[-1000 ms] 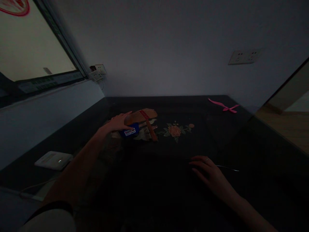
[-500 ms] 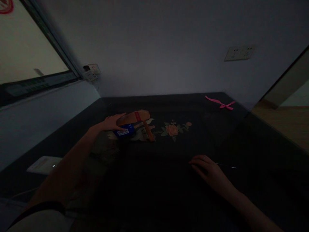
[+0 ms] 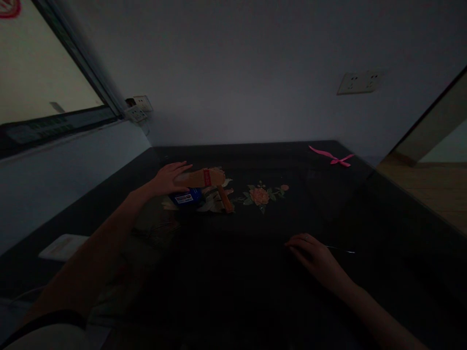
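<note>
My left hand (image 3: 168, 179) reaches to the far left-centre of the dark table. Its thumb and fingers are around the left end of a tan, shoe-sole-shaped piece (image 3: 199, 178) with a red label. A narrow brown bar (image 3: 225, 199) slopes down from the piece's right end; whether they are joined I cannot tell. Just under the piece stands a blue container (image 3: 186, 197) with a white label. My right hand (image 3: 310, 250) rests on the table at right, fingers curled together. A thin silver rod (image 3: 341, 249) shows behind it; what the fingers hold is hidden.
A pink ribbon-like strip (image 3: 334, 159) lies at the table's far right corner. A pale flat object (image 3: 63, 247) sits at left, beside my forearm. Flower pictures (image 3: 260, 196) decorate the dark tabletop (image 3: 233, 272). Walls with sockets (image 3: 361, 82) bound the back and left.
My left hand's fingers have risen above the sole-shaped piece, which has turned a little and lies more level. My right hand has stayed in place.
</note>
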A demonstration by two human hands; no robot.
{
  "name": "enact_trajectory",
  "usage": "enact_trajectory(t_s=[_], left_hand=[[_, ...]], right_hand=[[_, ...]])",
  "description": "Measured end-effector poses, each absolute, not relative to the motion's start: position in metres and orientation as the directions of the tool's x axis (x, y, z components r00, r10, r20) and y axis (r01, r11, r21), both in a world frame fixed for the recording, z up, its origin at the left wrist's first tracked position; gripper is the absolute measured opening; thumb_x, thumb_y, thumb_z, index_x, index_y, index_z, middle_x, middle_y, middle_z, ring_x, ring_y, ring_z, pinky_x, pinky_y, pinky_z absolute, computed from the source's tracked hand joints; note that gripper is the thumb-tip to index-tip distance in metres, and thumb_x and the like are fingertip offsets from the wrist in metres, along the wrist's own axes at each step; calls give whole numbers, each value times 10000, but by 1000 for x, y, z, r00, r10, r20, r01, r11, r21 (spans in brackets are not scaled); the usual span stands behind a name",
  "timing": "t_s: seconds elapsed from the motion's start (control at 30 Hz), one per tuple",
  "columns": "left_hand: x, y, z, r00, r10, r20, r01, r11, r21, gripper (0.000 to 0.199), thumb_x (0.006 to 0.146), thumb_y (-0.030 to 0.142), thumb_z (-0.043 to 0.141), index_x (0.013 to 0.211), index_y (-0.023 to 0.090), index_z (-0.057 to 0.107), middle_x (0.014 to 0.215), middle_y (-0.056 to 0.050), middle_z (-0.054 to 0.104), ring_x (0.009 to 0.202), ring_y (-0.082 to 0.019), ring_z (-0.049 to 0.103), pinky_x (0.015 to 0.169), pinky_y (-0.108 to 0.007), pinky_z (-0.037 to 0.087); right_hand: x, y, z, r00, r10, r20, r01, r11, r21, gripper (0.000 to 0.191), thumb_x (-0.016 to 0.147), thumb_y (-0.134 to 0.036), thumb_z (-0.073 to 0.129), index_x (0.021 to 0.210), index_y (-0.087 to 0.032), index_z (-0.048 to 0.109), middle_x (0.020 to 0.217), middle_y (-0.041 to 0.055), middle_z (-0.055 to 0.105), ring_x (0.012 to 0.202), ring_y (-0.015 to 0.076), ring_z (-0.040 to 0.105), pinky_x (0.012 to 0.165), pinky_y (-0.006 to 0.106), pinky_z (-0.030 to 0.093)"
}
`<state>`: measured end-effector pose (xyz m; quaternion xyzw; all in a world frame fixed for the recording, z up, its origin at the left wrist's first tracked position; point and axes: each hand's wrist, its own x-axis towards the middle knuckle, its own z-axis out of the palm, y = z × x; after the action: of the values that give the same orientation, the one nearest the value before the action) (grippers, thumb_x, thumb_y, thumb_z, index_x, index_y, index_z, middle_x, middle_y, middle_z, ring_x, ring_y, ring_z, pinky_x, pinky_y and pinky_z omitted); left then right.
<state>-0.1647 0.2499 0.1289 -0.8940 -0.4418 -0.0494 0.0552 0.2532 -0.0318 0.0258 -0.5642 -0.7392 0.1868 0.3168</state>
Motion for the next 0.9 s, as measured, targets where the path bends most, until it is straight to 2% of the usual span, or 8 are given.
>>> enact_trajectory(t_s=[0.07,0.17,0.27,0.33,0.4,0.5,0.7,0.9], left_hand=[[-138,218,136,602,737,307,759,-647,66,679,796,595,479,1340,189,448,1416,-92,433,1286,-282,386,1083,-414,276],[-82,148,127,519,741,427,630,-669,395,404,885,468,404,1042,166,622,1118,-87,630,1058,-234,555,942,-368,419],[-25,74,94,656,726,205,371,-547,751,394,912,419,375,791,138,622,757,-48,643,689,-135,593,674,-247,467],[0,37,67,779,626,31,292,-406,866,381,914,383,390,736,130,612,605,-1,576,567,-91,538,590,-199,425],[14,15,43,855,518,-35,252,-354,901,346,901,344,420,701,131,605,524,32,511,492,-67,477,528,-177,376],[15,12,24,912,410,20,159,-400,903,316,875,319,459,655,136,593,518,40,492,480,-54,441,527,-171,348],[7,32,25,886,464,7,173,-345,923,395,892,370,424,605,131,551,530,26,480,504,-65,433,512,-179,331],[9,29,26,917,400,13,119,-305,945,333,889,313,444,640,132,570,562,23,522,516,-62,473,532,-168,364]], right_hand=[[250,-33,28,-154,959,236,695,275,-664,179,883,-227,504,934,-220,676,961,78,677,891,213,644,798,362,534],[240,-34,34,-158,970,187,633,245,-735,188,887,-236,500,968,-220,669,986,78,676,922,218,639,829,379,519],[224,-34,42,-178,977,116,541,196,-818,194,894,-253,494,989,-217,659,995,76,680,933,217,629,843,374,499],[212,-32,46,-167,983,74,462,144,-875,178,891,-283,498,936,-203,650,926,66,678,879,205,621,798,341,495],[201,-29,46,-127,991,37,388,84,-918,193,890,-332,493,832,-190,611,787,36,634,750,173,590,684,285,484],[187,-26,37,-116,993,18,362,59,-930,308,904,-421,439,711,-193,514,636,-20,502,587,128,484,543,237,417],[180,-27,18,-213,977,10,357,88,-930,503,873,-612,384,589,-200,420,566,-43,397,531,113,383,501,234,338],[186,-29,20,-289,957,-2,347,102,-932,521,892,-618,341,603,-195,433,577,-39,416,538,114,388,507,236,328]])
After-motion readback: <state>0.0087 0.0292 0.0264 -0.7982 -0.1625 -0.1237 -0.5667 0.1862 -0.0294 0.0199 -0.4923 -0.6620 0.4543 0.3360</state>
